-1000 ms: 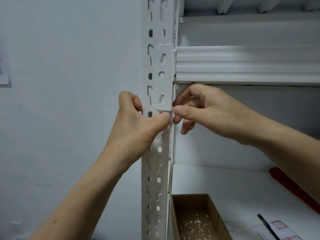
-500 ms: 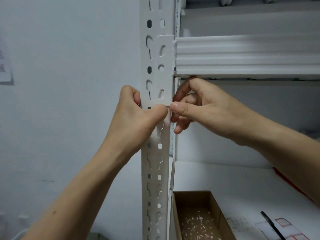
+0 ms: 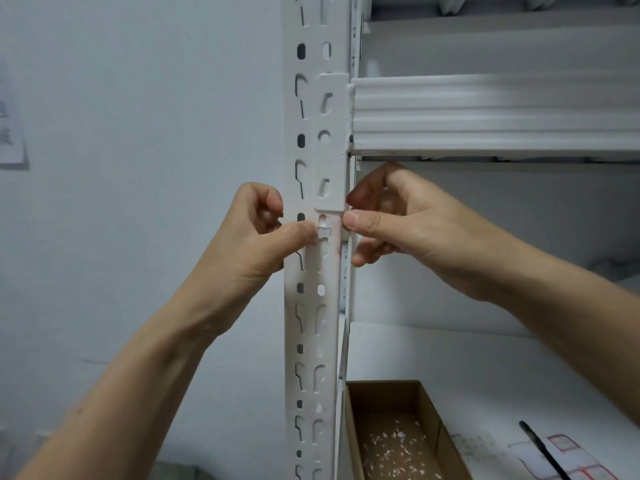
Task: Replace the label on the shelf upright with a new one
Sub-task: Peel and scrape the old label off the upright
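Note:
The white slotted shelf upright [image 3: 311, 323] runs down the middle of the view. A torn label remnant [image 3: 325, 226] with red traces clings to it just under the beam bracket. My left hand [image 3: 256, 244] reaches in from the left with fingers curled, and its thumb tip lies on the remnant's left edge. Coming from the right, my right hand [image 3: 398, 226] pinches the upright's right edge beside the remnant, thumb in front and fingers behind. The underside of the remnant is hidden.
A white shelf beam [image 3: 485, 116] crosses above my right hand. On the lower shelf [image 3: 450, 358] stand a brown cardboard box [image 3: 429, 420] holding white paper scraps, a black pen [image 3: 540, 448] and sheets of red-bordered labels [image 3: 568, 455]. A paper hangs on the left wall [image 3: 10, 133].
My thumbs, which met over the label spot, have drawn slightly apart. The left thumb slid left and uncovered the torn remnant with its red trace.

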